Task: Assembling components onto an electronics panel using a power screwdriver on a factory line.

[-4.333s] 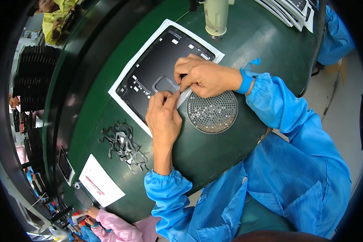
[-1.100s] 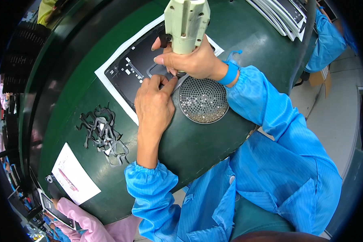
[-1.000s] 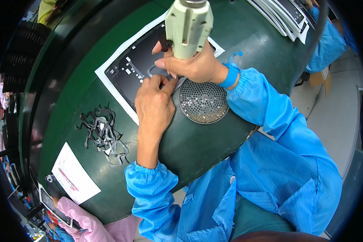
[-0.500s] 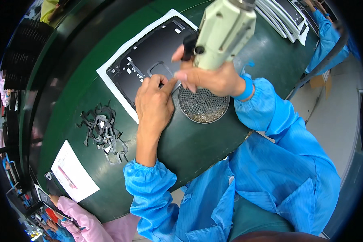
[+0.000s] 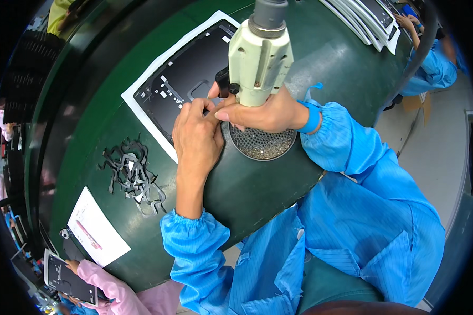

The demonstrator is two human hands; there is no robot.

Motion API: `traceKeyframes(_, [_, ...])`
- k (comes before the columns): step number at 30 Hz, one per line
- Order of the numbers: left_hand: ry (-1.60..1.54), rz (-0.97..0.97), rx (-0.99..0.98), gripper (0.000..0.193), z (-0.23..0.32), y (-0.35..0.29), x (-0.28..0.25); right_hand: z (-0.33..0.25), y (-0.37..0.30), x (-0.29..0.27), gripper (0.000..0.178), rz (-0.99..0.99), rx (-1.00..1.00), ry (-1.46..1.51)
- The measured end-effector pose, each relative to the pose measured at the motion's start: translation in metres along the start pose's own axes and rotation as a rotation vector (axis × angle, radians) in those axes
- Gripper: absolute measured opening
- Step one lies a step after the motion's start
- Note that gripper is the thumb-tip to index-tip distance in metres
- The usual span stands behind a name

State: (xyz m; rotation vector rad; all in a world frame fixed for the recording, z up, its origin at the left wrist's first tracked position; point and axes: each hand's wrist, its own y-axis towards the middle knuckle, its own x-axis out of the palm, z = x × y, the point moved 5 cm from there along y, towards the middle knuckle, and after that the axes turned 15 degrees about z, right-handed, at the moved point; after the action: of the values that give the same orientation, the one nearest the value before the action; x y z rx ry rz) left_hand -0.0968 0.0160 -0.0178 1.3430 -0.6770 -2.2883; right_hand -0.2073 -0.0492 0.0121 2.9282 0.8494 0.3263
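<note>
My right hand (image 5: 265, 113) is wrapped around a pale green electric screwdriver (image 5: 260, 65), held upright with a black lever on its left side. Its tip is hidden behind my hands. Touching my right fingers, my left hand (image 5: 197, 134) has its fingers curled and pressed together at the near edge of a black panel (image 5: 192, 60); whatever they pinch is hidden. White foam sheeting (image 5: 152, 125) lies under the panel, which carries small white labels and a rounded frame-like outline. Below my right hand, a round perforated tray (image 5: 245, 137) holds many tiny screws (image 5: 268, 152).
Left of my left forearm lies a tangle of dark strips (image 5: 134, 173), then a white paper (image 5: 108, 239) with a red pen (image 5: 89, 234). Foam-wrapped panels (image 5: 352, 23) are stacked at the far right. A pink-sleeved co-worker (image 5: 108, 281) holds another panel (image 5: 71, 278); a blue-sleeved person (image 5: 433, 65) works at right.
The screwdriver and my right hand have shifted left, and the screwdriver stands more upright. My left hand stays nearly in place. At lower left, the co-worker's panel has come further into view.
</note>
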Motion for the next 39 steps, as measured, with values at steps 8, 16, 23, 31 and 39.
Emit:
traceKeyframes(8, [0.01,-0.051,-0.046,0.023,0.0,0.0,0.001,0.006,-0.002,0.0,0.022,0.01,0.072,-0.011])
traceKeyframes(16, [-0.175,0.134,-0.141,0.018,-0.008,-0.001,-0.002,-0.019,0.018,-0.003,0.039,0.048,-0.214,0.045])
traceKeyframes(23, [-0.208,0.146,-0.253,0.019,-0.012,-0.007,-0.002,-0.005,0.045,0.018,0.026,-0.005,-0.219,0.037])
traceKeyframes(31, [-0.185,0.188,-0.168,0.018,-0.008,-0.002,-0.005,0.001,0.045,0.017,0.028,0.026,-0.197,0.009])
traceKeyframes(39, [-0.174,0.193,-0.173,0.018,-0.009,-0.003,-0.005,0.007,0.047,0.019,0.028,0.03,-0.156,0.037])
